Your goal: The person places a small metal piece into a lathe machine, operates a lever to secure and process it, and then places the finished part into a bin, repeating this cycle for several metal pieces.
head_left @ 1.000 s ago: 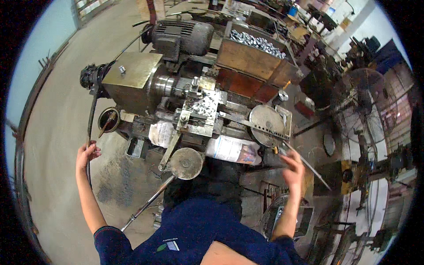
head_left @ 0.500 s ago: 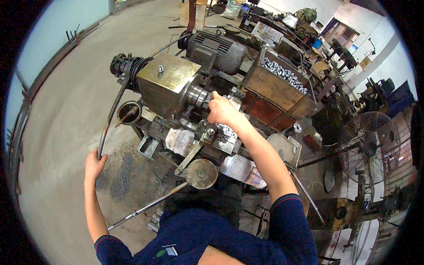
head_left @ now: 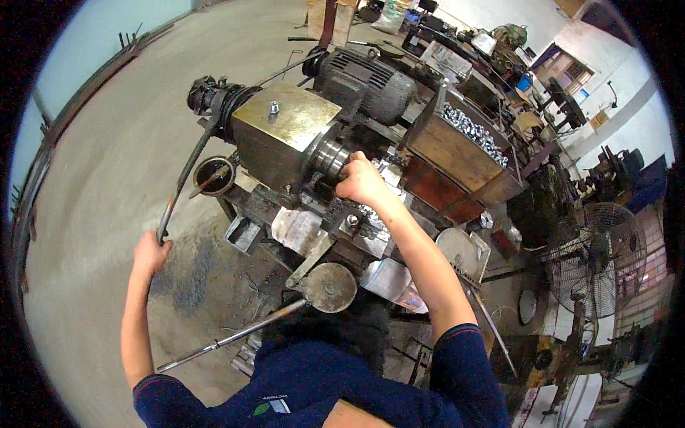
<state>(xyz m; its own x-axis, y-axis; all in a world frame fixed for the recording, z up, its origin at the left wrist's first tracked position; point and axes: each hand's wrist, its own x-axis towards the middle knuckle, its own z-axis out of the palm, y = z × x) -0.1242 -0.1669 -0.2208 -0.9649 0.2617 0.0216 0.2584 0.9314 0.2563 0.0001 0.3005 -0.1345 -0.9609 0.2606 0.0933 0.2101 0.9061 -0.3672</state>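
Note:
My left hand (head_left: pixel 151 252) is closed round the lower end of a long dark lever bar (head_left: pixel 183 178), left of the lathe. That bar runs up to the rear end of the headstock (head_left: pixel 285 118), a box with a brassy top. At the shiny round chuck (head_left: pixel 331 158) my right hand (head_left: pixel 362 180) is closed, fingers bent against its front face. Whatever those fingers hold is hidden behind the hand. A small metal fitting (head_left: pixel 274 108) stands on the headstock top. Below the right hand, small shiny metal parts (head_left: pixel 372 220) lie on the carriage.
A wooden box (head_left: pixel 457 150) heaped with metal fittings stands right of the chuck. Behind the headstock sits a ribbed motor (head_left: pixel 367 84). A pot (head_left: pixel 214 175) with a brush-like stick hangs at left. Near me are a round disc (head_left: pixel 330 287) with a rod handle and, rightward, a caged fan (head_left: pixel 598 250).
The whole view has shifted a little. Against the machine, my left hand and the lever end have swung slightly left and away. My right hand stays at the chuck, a little closer in.

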